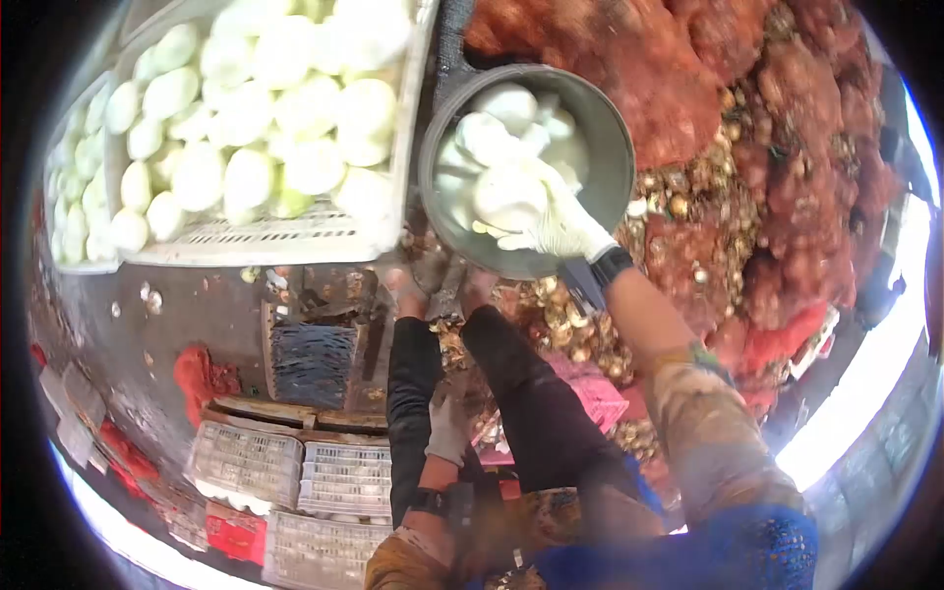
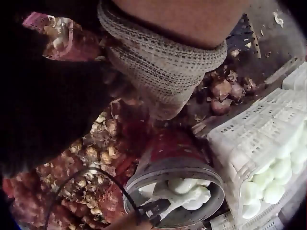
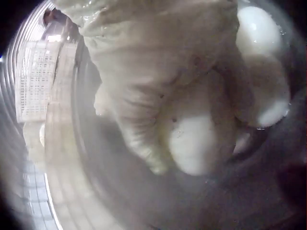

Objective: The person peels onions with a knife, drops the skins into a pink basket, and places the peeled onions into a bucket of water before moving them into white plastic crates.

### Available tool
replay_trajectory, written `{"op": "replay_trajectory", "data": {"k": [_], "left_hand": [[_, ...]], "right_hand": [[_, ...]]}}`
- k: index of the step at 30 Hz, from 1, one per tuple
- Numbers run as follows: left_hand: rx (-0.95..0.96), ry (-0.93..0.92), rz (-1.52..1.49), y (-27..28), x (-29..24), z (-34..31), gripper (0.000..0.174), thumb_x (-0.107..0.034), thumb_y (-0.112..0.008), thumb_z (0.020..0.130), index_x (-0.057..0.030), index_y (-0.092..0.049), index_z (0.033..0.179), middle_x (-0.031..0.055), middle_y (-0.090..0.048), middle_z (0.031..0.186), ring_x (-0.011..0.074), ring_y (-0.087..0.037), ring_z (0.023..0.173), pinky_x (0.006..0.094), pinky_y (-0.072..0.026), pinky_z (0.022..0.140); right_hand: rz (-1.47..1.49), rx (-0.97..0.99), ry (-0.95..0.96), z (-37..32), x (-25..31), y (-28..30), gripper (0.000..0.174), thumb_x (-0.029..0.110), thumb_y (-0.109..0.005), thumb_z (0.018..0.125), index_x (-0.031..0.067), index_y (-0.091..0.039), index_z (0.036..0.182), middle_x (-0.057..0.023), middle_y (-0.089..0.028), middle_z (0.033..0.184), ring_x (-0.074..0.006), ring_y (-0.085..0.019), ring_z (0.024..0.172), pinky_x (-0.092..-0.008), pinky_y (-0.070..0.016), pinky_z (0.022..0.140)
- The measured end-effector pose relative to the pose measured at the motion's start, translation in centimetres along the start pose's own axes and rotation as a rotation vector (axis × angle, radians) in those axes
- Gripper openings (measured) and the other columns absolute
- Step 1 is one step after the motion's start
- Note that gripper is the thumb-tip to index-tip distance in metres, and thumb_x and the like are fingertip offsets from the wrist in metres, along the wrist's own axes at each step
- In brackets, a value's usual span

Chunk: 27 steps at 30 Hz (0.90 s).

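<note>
In a gloved grip, my right hand [image 1: 565,216] holds a peeled white onion [image 1: 509,200] inside a grey bucket [image 1: 612,187]. The right wrist view shows the glove's fingers curled about the pale onion [image 3: 196,143], with more peeled onions [image 3: 261,33] beside it in the bucket. My left hand [image 1: 449,430], in a knitted glove [image 2: 160,62], hangs down by the knees, away from the bucket. Nothing shows in it, and its fingertips are lost in shade in the left wrist view.
A white plastic crate [image 1: 324,243] heaped with peeled onions stands left of the bucket. Red mesh sacks [image 1: 619,79] and loose unpeeled onions and skins [image 1: 713,187] lie to the right. Stacked crates [image 1: 246,460] are at lower left; a pink basket [image 1: 588,391] is beside the leg.
</note>
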State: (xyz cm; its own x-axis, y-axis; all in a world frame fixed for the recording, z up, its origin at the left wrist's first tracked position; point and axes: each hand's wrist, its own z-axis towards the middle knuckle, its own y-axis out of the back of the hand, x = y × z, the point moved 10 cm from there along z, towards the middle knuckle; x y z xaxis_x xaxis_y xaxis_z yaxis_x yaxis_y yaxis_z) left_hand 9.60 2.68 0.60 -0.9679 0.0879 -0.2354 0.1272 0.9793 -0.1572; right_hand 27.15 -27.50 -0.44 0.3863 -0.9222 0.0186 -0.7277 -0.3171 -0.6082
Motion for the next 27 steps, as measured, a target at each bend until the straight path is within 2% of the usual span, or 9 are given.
{"op": "replay_trajectory", "data": {"k": [3,6,11,14,17,20,23,26,27], "left_hand": [[-0.014,-0.007,-0.105,0.8,2.3,0.5,0.023,-0.023,-0.064,0.089,-0.0061,-0.061,0.104,0.006,-0.064,0.086,0.0163,-0.063,0.068,0.0301,-0.0529,0.06],[-0.096,-0.045,-0.125,0.9,-0.6,0.1,0.025,-0.027,-0.067,0.088,-0.0082,-0.061,0.103,0.0052,-0.064,0.085,0.0148,-0.062,0.065,0.029,-0.0503,0.056],[-0.071,-0.118,-0.241,1.1,1.7,2.1,0.032,-0.034,-0.071,0.086,-0.0098,-0.061,0.105,0.0051,-0.065,0.082,0.0141,-0.062,0.065,0.0289,-0.048,0.053],[-0.075,-0.163,-0.321,1.8,1.4,2.3,0.032,-0.033,-0.071,0.086,-0.009,-0.06,0.105,0.0061,-0.065,0.08,0.0151,-0.063,0.065,0.0293,-0.0491,0.055],[-0.067,-0.154,-0.382,2.1,2.8,2.7,0.031,-0.032,-0.07,0.087,-0.0086,-0.061,0.105,0.007,-0.066,0.081,0.0161,-0.064,0.067,0.0295,-0.0501,0.058],[-0.086,-0.175,-0.365,2.7,1.6,2.3,0.03,-0.031,-0.07,0.087,-0.0085,-0.061,0.104,0.0075,-0.066,0.081,0.0165,-0.065,0.067,0.0301,-0.0509,0.06],[-0.088,-0.252,-0.285,3.0,-1.5,0.6,0.029,-0.032,-0.068,0.088,-0.0085,-0.061,0.103,0.0071,-0.066,0.081,0.0157,-0.064,0.066,0.0304,-0.0511,0.059],[-0.037,-0.279,-0.199,3.3,-3.5,-0.2,0.028,-0.033,-0.066,0.09,-0.0078,-0.061,0.102,0.0059,-0.065,0.079,0.015,-0.063,0.066,0.0301,-0.0512,0.058],[-0.003,-0.199,-0.268,3.6,-1.6,0.6,0.029,-0.033,-0.065,0.09,-0.0076,-0.061,0.102,0.0054,-0.064,0.079,0.0149,-0.063,0.066,0.03,-0.0512,0.058]], "right_hand": [[0.007,0.013,0.11,-2.3,0.4,-5.8,0.06,0.047,-0.055,0.093,0.003,-0.045,0.132,-0.0174,-0.06,0.119,-0.0342,-0.063,0.106,-0.0458,-0.06,0.076],[-0.112,0.024,0.232,-1.8,0.4,-11.4,0.057,0.043,-0.054,0.095,0.0026,-0.044,0.134,-0.0171,-0.06,0.122,-0.0321,-0.063,0.108,-0.0438,-0.0601,0.076],[-0.572,0.116,0.356,0.8,-3.0,-22.2,0.044,0.037,-0.051,0.097,0.0013,-0.056,0.122,-0.0117,-0.063,0.119,-0.0225,-0.064,0.104,-0.0337,-0.0481,0.091],[-1.135,-0.039,0.664,3.5,-3.5,-24.6,0.042,0.038,-0.048,0.096,0.0026,-0.063,0.113,-0.0146,-0.068,0.107,-0.0284,-0.066,0.095,-0.0404,-0.0498,0.085],[-2.016,-0.269,0.559,7.0,-4.6,-23.9,0.045,0.042,-0.06,0.09,-0.0011,-0.067,0.101,-0.0204,-0.068,0.089,-0.0336,-0.066,0.086,-0.0409,-0.0509,0.078],[-2.359,-0.294,0.478,8.0,-5.4,-24.0,0.048,0.047,-0.05,0.091,0.0023,-0.067,0.096,-0.023,-0.066,0.081,-0.0389,-0.065,0.081,-0.0468,-0.0506,0.075],[-2.321,-0.241,0.45,8.8,-5.4,-22.5,0.042,0.044,-0.052,0.092,0.004,-0.067,0.093,-0.0203,-0.068,0.082,-0.0375,-0.066,0.08,-0.0457,-0.0509,0.073],[-1.848,-0.139,0.899,2.8,-3.5,-25.3,0.034,0.037,-0.054,0.093,0.0063,-0.067,0.092,-0.0198,-0.068,0.083,-0.0364,-0.065,0.077,-0.0438,-0.0511,0.07],[-1.864,-0.26,0.939,0.8,-2.3,-23.9,0.022,0.026,-0.055,0.094,0.0094,-0.068,0.095,-0.0164,-0.067,0.077,-0.0298,-0.065,0.069,-0.0383,-0.0508,0.066]]}}
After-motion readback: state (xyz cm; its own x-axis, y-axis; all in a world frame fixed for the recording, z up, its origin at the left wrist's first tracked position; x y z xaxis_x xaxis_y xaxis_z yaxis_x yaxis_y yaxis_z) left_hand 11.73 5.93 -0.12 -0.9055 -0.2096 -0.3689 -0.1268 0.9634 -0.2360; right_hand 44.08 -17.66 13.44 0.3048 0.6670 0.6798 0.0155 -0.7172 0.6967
